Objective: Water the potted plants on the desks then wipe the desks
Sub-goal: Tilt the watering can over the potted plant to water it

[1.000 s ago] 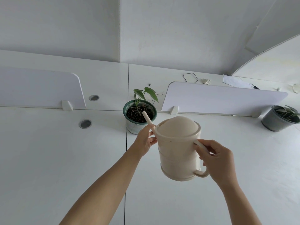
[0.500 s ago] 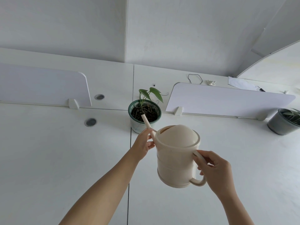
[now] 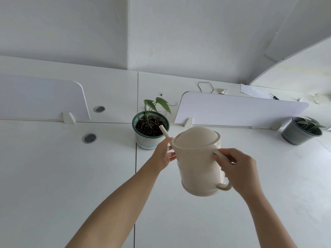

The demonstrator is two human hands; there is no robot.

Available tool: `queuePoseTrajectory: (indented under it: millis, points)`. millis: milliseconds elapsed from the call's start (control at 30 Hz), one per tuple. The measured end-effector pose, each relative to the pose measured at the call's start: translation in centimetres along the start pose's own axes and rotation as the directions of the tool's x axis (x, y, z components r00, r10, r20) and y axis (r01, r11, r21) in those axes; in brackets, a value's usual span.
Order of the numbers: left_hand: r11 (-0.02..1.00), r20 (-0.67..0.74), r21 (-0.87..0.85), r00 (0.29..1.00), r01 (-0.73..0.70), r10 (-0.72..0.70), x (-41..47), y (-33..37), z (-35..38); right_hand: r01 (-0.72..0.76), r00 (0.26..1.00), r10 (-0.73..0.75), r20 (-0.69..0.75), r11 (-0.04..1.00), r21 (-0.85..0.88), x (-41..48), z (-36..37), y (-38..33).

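I hold a cream watering can (image 3: pixel 198 161) above the white desk (image 3: pixel 53 176). My right hand (image 3: pixel 240 170) grips its handle. My left hand (image 3: pixel 163 153) holds the base of its thin spout (image 3: pixel 163 132). The spout's tip reaches over the soil of a green-rimmed pot (image 3: pixel 150 129) with a small leafy plant, standing just beyond my left hand. No water stream is visible. A second plant in a dark grey pot (image 3: pixel 300 130) stands at the far right of the desk.
Two low white divider panels (image 3: pixel 238 110) (image 3: pixel 41 99) stand along the desk's back edge, left and right of the green pot. Two round cable grommets (image 3: pixel 89 138) lie to the left. Papers, a cable loop and small items lie on the far desk.
The can and both hands have shifted slightly toward the green pot, and the spout tip now sits lower over the soil. My view has drifted a little.
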State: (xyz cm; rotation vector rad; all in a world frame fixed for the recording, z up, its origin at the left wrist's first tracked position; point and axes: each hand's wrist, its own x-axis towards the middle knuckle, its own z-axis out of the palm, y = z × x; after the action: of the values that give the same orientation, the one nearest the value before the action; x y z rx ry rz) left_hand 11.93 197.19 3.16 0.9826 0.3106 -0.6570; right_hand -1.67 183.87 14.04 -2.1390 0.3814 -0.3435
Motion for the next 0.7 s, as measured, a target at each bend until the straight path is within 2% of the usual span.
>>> queuePoseTrajectory:
  millis: [233, 533, 700]
  points:
    - [1.0, -0.034, -0.022, 0.999, -0.008, 0.007, 0.0, 0.8, -1.6, 0.014, 1.0, -0.014, 0.019, 1.0, 0.005, 0.2, 1.4, 0.1]
    - [0.995, -0.075, -0.047, 0.994, -0.084, 0.08, -1.8, 1.4, -4.4, 0.109, 0.99, -0.112, 0.091, 0.993, 0.034, 0.0, 3.3, -0.8]
    - [0.993, -0.051, -0.043, 0.993, -0.112, 0.11, -3.2, 1.2, -4.5, 0.133, 0.986, -0.138, 0.093, 0.99, 0.05, -0.6, 2.8, -0.7]
